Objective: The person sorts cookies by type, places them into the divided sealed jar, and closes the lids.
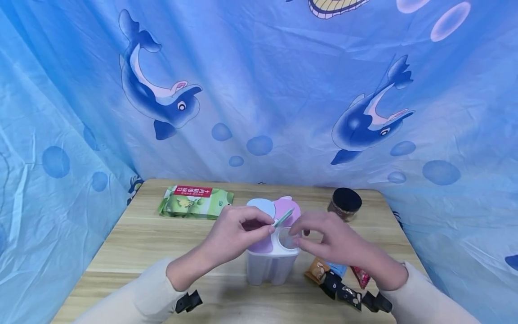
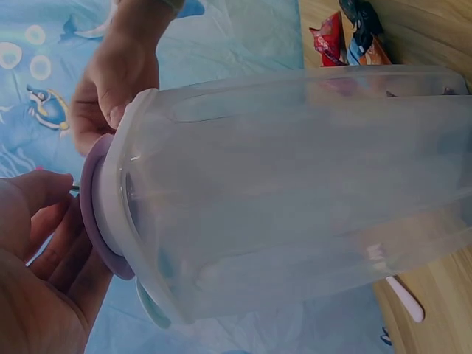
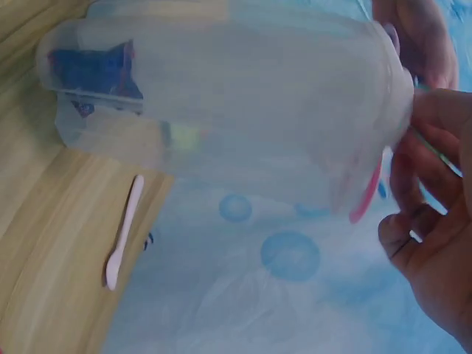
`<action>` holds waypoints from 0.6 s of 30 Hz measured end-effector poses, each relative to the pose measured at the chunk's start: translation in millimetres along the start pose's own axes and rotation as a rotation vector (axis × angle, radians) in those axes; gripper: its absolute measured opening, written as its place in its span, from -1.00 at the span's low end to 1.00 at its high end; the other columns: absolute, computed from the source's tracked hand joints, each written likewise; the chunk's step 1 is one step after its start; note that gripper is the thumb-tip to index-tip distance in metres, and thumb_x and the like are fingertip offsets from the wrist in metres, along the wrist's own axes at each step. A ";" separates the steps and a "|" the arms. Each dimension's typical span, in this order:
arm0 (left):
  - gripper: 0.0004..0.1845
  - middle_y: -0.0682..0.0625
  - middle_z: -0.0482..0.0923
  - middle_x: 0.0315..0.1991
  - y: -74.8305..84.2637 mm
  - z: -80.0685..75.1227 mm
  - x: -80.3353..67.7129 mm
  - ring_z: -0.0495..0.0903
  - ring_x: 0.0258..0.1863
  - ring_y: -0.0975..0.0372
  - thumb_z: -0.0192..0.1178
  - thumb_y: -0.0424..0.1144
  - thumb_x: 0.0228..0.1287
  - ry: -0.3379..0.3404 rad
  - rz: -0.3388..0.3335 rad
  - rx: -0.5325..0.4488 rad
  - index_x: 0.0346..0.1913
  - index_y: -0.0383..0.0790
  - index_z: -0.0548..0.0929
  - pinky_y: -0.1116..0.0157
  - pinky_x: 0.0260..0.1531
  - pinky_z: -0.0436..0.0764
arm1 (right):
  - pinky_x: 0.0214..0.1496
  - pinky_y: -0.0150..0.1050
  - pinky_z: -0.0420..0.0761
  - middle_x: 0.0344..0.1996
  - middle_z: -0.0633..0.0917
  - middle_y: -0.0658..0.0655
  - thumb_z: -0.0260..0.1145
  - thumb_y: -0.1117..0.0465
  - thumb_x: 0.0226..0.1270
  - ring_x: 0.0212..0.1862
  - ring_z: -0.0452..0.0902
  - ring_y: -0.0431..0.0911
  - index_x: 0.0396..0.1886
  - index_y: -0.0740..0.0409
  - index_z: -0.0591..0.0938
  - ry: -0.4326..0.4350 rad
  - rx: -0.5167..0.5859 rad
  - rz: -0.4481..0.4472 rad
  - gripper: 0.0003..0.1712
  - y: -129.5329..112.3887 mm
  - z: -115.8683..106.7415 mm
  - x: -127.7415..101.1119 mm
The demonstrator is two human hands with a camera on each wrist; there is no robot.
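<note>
A translucent canister [image 1: 270, 267] with several coloured round lids stands on the table, its white top [image 1: 279, 249] between both hands. The thin green lid [image 1: 285, 217] is raised, seen edge-on, and my left hand [image 1: 232, 231] pinches its lower end between thumb and fingertips. My right hand [image 1: 329, 236] hangs over the round uncovered opening [image 1: 284, 238], fingers loosely bent, with nothing visible between them. Through the canister wall, the right wrist view shows a dark blue packet [image 3: 92, 71] at the bottom. The lilac lid [image 2: 94, 206] lies beside my left fingers.
Small wrapped snacks, one orange [image 1: 317, 269] and several black [image 1: 332, 283], lie right of the canister. A green wipes pack [image 1: 198, 202] is at the back left, a black-lidded jar [image 1: 345, 203] at the back right. A pink spoon [image 3: 124, 232] lies behind the canister.
</note>
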State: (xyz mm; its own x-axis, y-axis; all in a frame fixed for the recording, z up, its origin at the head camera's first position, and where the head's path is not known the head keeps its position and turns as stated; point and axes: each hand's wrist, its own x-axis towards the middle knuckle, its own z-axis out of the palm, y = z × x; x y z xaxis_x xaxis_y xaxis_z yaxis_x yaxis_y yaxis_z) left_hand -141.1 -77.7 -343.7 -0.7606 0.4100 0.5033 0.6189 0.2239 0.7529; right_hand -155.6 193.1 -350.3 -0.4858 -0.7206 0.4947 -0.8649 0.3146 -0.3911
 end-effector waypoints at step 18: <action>-0.86 0.13 0.78 -0.31 0.4 0.0 -1.8 0.69 -0.32 0.37 0.43 -0.36 0.21 -0.010 -0.015 0.001 -0.20 -0.09 0.84 0.36 -0.29 0.73 | -0.24 -0.29 0.66 -0.21 0.74 -0.08 0.43 0.18 0.39 -0.21 0.62 -0.26 -0.01 -0.07 0.70 -0.036 0.043 0.562 -0.78 76.3 -30.8 -80.9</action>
State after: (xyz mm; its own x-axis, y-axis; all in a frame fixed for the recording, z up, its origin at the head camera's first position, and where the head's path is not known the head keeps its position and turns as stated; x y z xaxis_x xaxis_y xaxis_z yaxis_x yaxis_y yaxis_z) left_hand -139.5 -78.4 -344.4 -0.7676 0.4152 0.4881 0.6078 0.2304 0.7599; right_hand -186.2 294.4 -396.3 -0.8649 -0.4707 0.1746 -0.4683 0.6313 -0.6182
